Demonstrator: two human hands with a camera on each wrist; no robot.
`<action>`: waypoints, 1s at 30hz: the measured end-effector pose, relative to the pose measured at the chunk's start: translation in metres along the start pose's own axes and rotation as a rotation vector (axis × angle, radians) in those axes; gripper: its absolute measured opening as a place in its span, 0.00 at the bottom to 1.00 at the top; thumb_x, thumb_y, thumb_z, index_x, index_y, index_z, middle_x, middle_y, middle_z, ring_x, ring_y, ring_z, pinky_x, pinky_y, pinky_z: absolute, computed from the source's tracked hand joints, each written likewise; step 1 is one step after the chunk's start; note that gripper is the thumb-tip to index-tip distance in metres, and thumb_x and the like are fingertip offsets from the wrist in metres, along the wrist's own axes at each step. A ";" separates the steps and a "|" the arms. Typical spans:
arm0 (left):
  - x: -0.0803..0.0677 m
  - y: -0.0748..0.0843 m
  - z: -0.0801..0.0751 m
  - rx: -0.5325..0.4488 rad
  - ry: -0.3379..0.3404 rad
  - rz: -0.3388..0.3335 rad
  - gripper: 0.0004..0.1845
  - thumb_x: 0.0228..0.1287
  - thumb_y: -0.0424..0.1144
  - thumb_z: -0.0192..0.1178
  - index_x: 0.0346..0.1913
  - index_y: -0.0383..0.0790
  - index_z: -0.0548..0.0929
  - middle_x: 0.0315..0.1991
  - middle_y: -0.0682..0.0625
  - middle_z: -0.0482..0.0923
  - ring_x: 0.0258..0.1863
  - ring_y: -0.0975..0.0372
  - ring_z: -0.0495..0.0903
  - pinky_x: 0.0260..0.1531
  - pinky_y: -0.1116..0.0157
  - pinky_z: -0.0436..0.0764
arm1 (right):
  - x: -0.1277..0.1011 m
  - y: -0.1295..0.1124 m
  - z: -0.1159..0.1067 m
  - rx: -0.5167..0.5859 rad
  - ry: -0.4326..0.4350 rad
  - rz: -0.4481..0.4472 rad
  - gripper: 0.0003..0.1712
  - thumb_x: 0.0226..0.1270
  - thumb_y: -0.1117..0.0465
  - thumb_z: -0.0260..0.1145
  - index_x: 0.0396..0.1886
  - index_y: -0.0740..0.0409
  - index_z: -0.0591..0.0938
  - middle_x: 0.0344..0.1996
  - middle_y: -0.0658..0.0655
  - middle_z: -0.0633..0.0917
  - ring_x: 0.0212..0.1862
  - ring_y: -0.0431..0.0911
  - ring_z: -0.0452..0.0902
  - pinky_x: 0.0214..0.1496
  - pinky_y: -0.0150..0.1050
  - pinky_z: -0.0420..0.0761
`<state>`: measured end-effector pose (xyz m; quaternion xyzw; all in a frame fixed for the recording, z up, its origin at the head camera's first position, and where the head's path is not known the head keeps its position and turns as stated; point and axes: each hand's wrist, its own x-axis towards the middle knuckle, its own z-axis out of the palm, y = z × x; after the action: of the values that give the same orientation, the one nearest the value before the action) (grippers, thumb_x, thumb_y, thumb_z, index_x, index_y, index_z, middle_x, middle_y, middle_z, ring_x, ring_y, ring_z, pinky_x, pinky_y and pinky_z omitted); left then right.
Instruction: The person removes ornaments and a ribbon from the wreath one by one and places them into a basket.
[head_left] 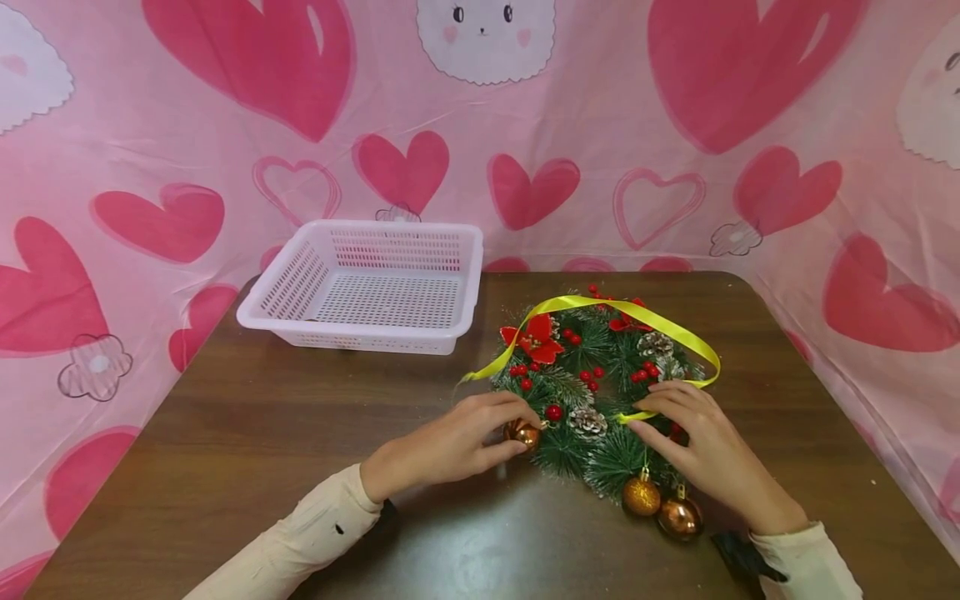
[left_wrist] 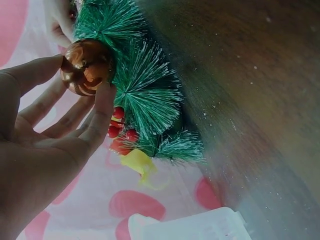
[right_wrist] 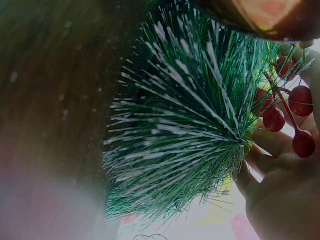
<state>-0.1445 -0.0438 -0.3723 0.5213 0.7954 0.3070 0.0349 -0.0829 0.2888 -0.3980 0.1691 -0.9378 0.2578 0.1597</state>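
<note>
Copper bauble (head_left: 523, 434) sat pinched in your left hand (head_left: 450, 446) at the wreath's (head_left: 596, 392) near-left edge; your right hand (head_left: 701, 450) gripped the wreath's right side beside the yellow ribbon (head_left: 645, 321), white basket (head_left: 367, 283) well left of it.

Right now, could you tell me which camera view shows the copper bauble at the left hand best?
The left wrist view: the copper bauble fills the frame, pinched by the left hand. The head view shows it small and half hidden; the right wrist view does not clearly show it.
</note>
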 end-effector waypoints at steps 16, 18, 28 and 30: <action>-0.001 0.002 -0.004 -0.023 -0.001 -0.002 0.13 0.70 0.40 0.63 0.54 0.43 0.82 0.51 0.54 0.80 0.51 0.68 0.76 0.51 0.71 0.77 | -0.001 0.002 0.002 -0.009 0.010 -0.015 0.13 0.62 0.55 0.74 0.44 0.54 0.87 0.51 0.59 0.84 0.59 0.57 0.72 0.61 0.68 0.63; 0.000 0.002 -0.004 -0.014 0.007 0.002 0.12 0.70 0.39 0.63 0.54 0.43 0.82 0.51 0.54 0.80 0.52 0.67 0.76 0.52 0.70 0.77 | -0.001 0.002 0.002 -0.011 0.012 -0.017 0.13 0.62 0.55 0.74 0.44 0.54 0.87 0.50 0.59 0.84 0.59 0.56 0.72 0.61 0.68 0.63; 0.000 0.004 -0.005 0.010 0.038 0.017 0.12 0.69 0.37 0.64 0.52 0.43 0.83 0.51 0.53 0.79 0.53 0.65 0.76 0.51 0.68 0.77 | -0.001 0.002 0.001 -0.018 0.016 -0.024 0.13 0.61 0.55 0.74 0.43 0.54 0.87 0.50 0.58 0.84 0.58 0.56 0.72 0.61 0.67 0.64; 0.000 0.004 -0.006 0.016 0.059 0.026 0.12 0.68 0.37 0.64 0.52 0.43 0.83 0.52 0.53 0.79 0.53 0.65 0.75 0.51 0.68 0.77 | 0.000 0.002 0.001 -0.016 0.013 -0.023 0.13 0.62 0.55 0.74 0.44 0.54 0.87 0.50 0.58 0.84 0.58 0.56 0.72 0.61 0.67 0.64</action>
<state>-0.1436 -0.0453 -0.3655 0.5227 0.7917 0.3163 0.0033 -0.0835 0.2896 -0.3996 0.1768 -0.9367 0.2498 0.1702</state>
